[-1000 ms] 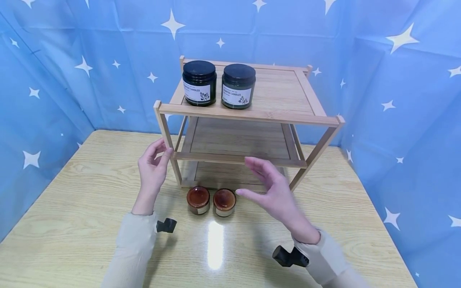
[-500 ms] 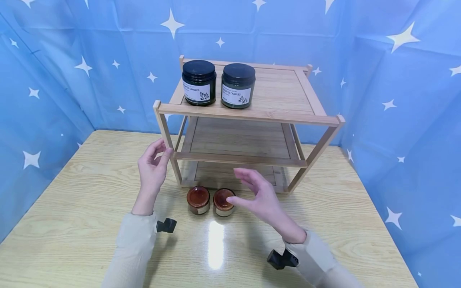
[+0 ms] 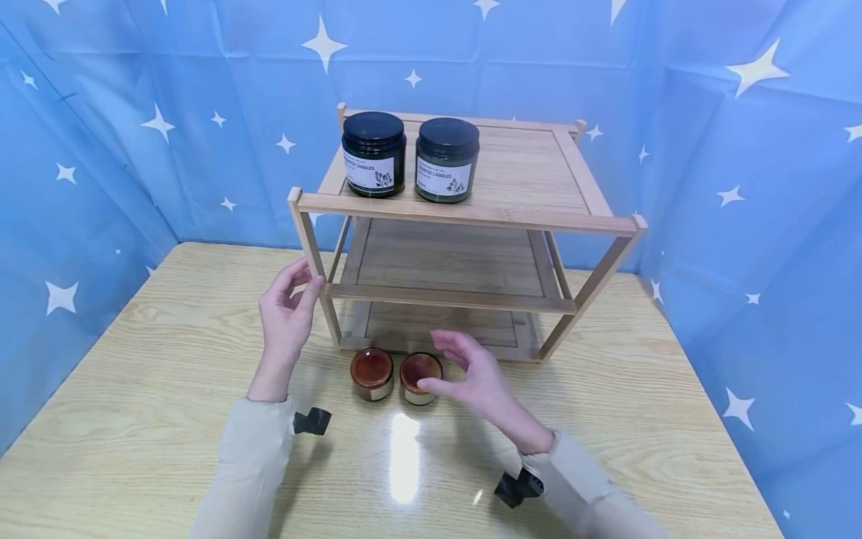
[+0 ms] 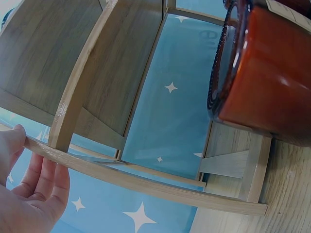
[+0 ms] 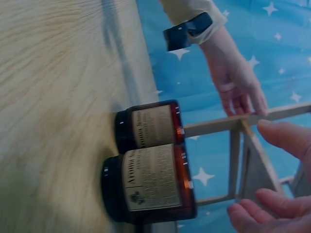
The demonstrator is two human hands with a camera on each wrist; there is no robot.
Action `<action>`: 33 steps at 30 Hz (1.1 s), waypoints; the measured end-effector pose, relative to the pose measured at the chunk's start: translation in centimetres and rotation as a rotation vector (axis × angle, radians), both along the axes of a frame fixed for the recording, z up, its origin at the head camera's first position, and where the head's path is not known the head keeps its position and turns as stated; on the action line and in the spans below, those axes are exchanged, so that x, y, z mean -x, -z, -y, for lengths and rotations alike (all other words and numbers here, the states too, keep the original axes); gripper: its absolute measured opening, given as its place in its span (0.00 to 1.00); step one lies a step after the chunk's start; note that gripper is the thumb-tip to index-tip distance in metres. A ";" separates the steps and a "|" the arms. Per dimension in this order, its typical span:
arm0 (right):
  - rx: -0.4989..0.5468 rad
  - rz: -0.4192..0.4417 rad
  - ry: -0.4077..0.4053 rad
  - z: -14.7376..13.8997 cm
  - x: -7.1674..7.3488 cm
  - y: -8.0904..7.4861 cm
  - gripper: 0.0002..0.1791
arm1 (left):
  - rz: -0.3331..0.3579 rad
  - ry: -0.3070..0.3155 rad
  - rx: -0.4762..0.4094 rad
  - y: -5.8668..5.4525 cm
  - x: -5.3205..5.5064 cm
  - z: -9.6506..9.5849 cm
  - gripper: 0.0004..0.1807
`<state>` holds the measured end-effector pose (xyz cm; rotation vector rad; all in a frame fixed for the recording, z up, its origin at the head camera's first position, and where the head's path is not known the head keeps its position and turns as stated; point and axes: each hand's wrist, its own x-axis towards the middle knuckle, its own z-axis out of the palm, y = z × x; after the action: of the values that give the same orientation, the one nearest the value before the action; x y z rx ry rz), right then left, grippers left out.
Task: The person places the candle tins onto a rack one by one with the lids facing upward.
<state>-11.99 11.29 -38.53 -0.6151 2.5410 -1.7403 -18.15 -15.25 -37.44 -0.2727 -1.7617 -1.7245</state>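
My left hand [image 3: 286,311] grips the left front post of a three-tier wooden shelf [image 3: 525,218]; in the left wrist view its thumb and fingers lie on opposite sides of the post [image 4: 146,182]. Two amber glass candle jars stand side by side on the table before the shelf. In the right wrist view the left amber jar [image 5: 153,126] and right amber jar [image 5: 153,184] have their black lids toward the table. Beside the right jar, my right hand [image 3: 481,382] hovers with thumb and fingers spread apart, holding nothing. Its thumb overlaps that jar's edge in the head view; contact is unclear.
Two dark green candle jars with black lids, left [image 3: 373,157] and right [image 3: 447,161], stand at the left of the top shelf. A blue curtain [image 3: 202,150] with white stars surrounds the light wooden table [image 3: 168,359] behind and at the sides.
My right hand has moved left and down toward the right amber jar, fingers still apart. My left hand stays on the shelf post, and the jars have not moved.
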 end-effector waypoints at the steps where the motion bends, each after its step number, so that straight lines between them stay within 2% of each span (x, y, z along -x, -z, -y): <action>1: 0.000 0.006 -0.001 0.0 0.1 0.2 0.34 | 0.000 0.000 0.000 0.0 0.0 0.0 0.15; 10: -0.027 0.088 0.024 0.3 0.5 1.3 0.40 | -0.006 0.011 -0.004 0.0 0.0 0.0 0.16; 16: -0.045 0.127 0.004 0.3 0.7 2.1 0.44 | -0.002 0.007 -0.004 -0.1 0.0 -0.1 0.15; 23: -0.077 0.103 -0.009 0.3 0.6 3.2 0.43 | -0.003 0.008 0.002 0.0 0.0 0.0 0.15; 33: -0.191 0.095 0.043 0.6 0.6 4.1 0.45 | -0.005 0.006 -0.004 0.0 0.0 0.0 0.15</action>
<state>-12.56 10.71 -42.66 -0.4614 2.6302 -1.4750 -18.11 -15.22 -37.42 -0.2807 -1.7558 -1.7294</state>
